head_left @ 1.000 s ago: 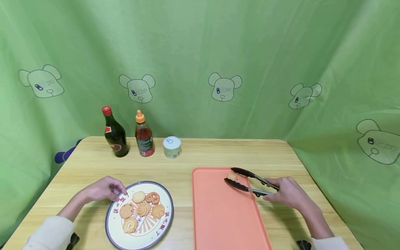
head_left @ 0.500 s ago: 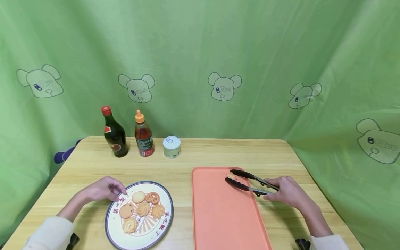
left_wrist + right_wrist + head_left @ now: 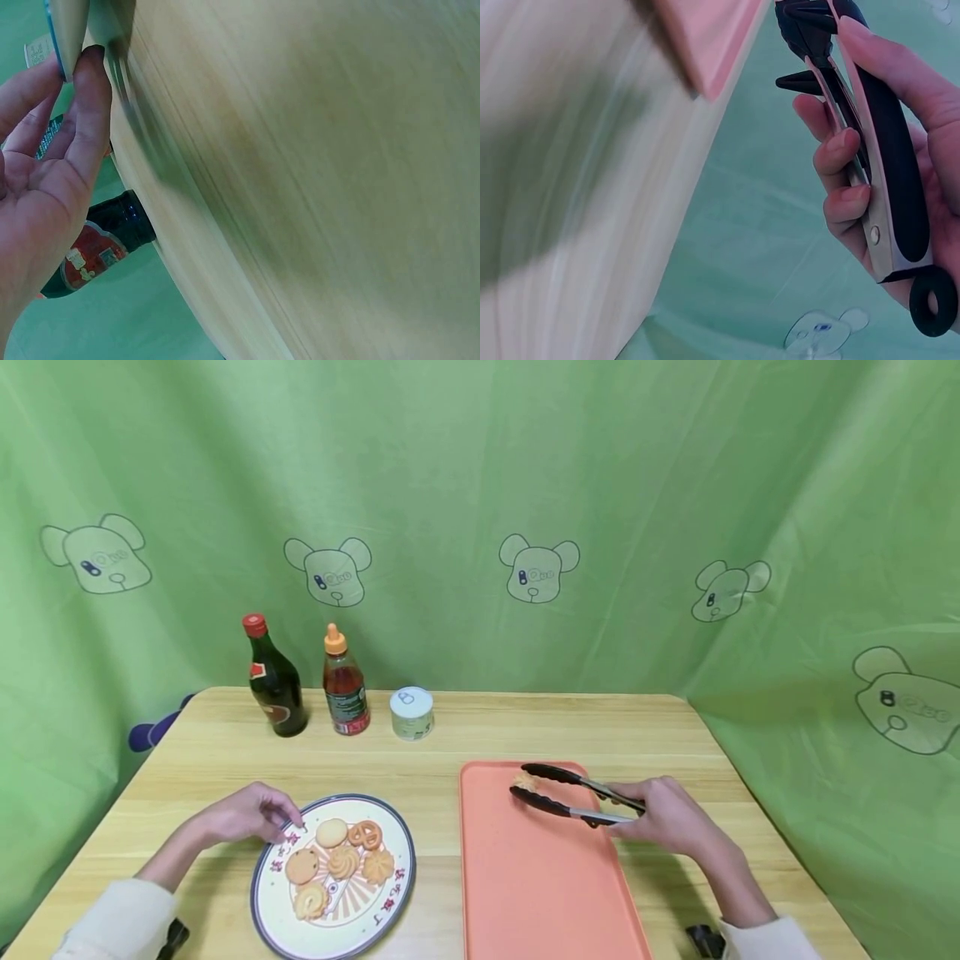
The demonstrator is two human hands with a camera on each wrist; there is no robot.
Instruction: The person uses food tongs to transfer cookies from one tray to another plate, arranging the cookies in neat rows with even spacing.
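At the left of the head view my left hand point(image 3: 247, 816) pinches the rim of a round white plate point(image 3: 300, 935) with a blue edge. In the left wrist view, thumb and fingers meet on that thin rim. Several cookies lie on the plate, among them a pretzel-shaped cookie point(image 3: 365, 835) and a swirled cookie point(image 3: 343, 862). My right hand point(image 3: 660, 818) grips black-and-silver tongs point(image 3: 546, 802), its fingers curled round their handle in the right wrist view. Between the tong tips, over the far end of a pink tray point(image 3: 547, 885), is a small ridged cookie point(image 3: 525, 782), partly hidden.
Along the table's back stand a dark bottle with a red cap point(image 3: 277, 693), a sauce bottle with an orange cap point(image 3: 347, 693) and a can point(image 3: 412, 714). Green curtain point(image 3: 450, 485) hangs behind and at both sides of the wooden table point(image 3: 510, 727).
My right hand and the tongs have moved left across the far end of the tray, and the ridged cookie has moved left with them. The left hand and plate are nearly still.
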